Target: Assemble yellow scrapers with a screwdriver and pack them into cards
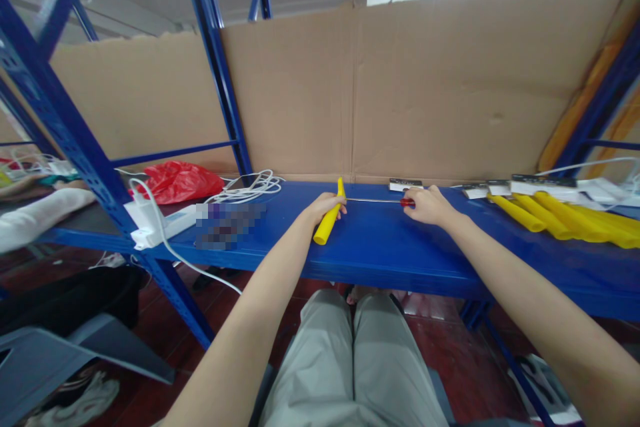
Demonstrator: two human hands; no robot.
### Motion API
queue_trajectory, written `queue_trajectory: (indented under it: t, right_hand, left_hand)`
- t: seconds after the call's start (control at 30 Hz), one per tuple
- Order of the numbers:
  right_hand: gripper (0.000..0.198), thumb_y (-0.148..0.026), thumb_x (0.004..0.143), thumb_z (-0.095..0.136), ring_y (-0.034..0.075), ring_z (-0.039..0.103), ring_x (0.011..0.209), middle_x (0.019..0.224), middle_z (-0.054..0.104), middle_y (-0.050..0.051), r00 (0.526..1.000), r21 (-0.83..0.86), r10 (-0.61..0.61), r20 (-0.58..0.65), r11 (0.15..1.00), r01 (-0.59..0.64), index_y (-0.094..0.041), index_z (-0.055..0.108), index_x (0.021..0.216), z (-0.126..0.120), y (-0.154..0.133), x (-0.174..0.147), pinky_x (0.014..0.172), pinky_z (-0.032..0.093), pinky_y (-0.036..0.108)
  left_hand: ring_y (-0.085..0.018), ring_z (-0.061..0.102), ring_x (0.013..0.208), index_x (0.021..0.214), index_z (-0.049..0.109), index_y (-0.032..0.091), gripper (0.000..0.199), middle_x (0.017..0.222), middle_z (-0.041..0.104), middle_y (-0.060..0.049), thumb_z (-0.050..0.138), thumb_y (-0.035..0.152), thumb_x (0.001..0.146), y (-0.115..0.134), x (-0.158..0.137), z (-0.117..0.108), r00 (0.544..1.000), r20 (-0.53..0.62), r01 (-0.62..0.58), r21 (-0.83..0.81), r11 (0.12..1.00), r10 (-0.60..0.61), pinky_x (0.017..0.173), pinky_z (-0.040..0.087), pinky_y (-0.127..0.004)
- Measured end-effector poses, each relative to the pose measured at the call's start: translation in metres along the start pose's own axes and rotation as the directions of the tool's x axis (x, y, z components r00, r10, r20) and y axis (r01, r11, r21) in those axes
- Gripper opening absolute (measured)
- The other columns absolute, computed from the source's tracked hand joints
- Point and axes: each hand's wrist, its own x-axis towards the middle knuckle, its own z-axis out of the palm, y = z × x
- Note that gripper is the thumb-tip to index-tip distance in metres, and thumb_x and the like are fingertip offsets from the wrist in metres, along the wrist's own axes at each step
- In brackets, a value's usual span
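My left hand [327,207] is closed round the middle of a yellow tapered tube [327,223], which stands tilted over the blue shelf [380,253] with its wide end toward me. In my right hand [427,205] is the red handle of a screwdriver [373,200]. Its long thin metal shaft runs level to the left, and the tip meets the tube beside my left fingers. Whether the tip sits in the tube or only touches it, I cannot tell. Behind my right hand lies a small black-and-white box [405,185].
Several yellow tubes [565,217] lie at the right, with small boxes [543,183] behind them. At the left are a white power strip [170,223], a red plastic bag [180,180] and coiled white cable [255,185]. Cardboard [425,87] walls the back; another person's sleeve [45,217] shows far left.
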Motion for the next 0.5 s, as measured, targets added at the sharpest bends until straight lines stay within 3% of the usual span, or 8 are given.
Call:
queue_trajectory:
  t: [0.17, 0.3, 0.5]
  right_hand:
    - [0.016, -0.024, 0.078, 0.048, 0.023, 0.061, 0.086, 0.093, 0.069, 0.01, 1.0, -0.023, -0.008, 0.0, 1.0, 0.008, -0.018, 0.061, 0.081, -0.0018, -0.0015, 0.0006, 0.069, 0.029, 0.031]
    - [0.019, -0.025, 0.08, 0.05, 0.024, 0.063, 0.08, 0.086, 0.07, 0.012, 0.993, -0.061, 0.09, 0.071, 0.994, -0.085, -0.016, 0.062, 0.091, -0.0041, -0.0057, 0.0017, 0.063, 0.03, 0.03]
    - [0.026, -0.027, 0.083, 0.045, 0.026, 0.064, 0.091, 0.095, 0.072, 0.012, 0.988, -0.043, 0.113, 0.105, 0.993, -0.109, -0.017, 0.063, 0.097, -0.0098, -0.0071, -0.0004, 0.069, 0.034, 0.032]
  left_hand:
    - [-0.009, 0.049, 0.038, 0.076, 0.058, 0.012, 0.009, 0.053, 0.061, -0.001, 0.051, 0.007, 0.079, -0.0006, 0.001, -0.0005, 1.0, -0.003, 0.012, 0.002, 1.0, -0.012, 0.046, 0.043, -0.022]
    - [-0.009, 0.048, 0.038, 0.077, 0.058, 0.011, 0.008, 0.053, 0.061, 0.0, 0.051, 0.007, 0.08, 0.0004, -0.0001, -0.0006, 1.0, -0.005, 0.014, 0.005, 1.0, -0.014, 0.045, 0.042, -0.021]
    - [-0.009, 0.048, 0.038, 0.078, 0.059, 0.01, 0.008, 0.052, 0.06, -0.001, 0.052, 0.007, 0.079, 0.0026, -0.0027, 0.0001, 1.0, -0.011, 0.024, 0.01, 1.0, -0.024, 0.046, 0.042, -0.022]
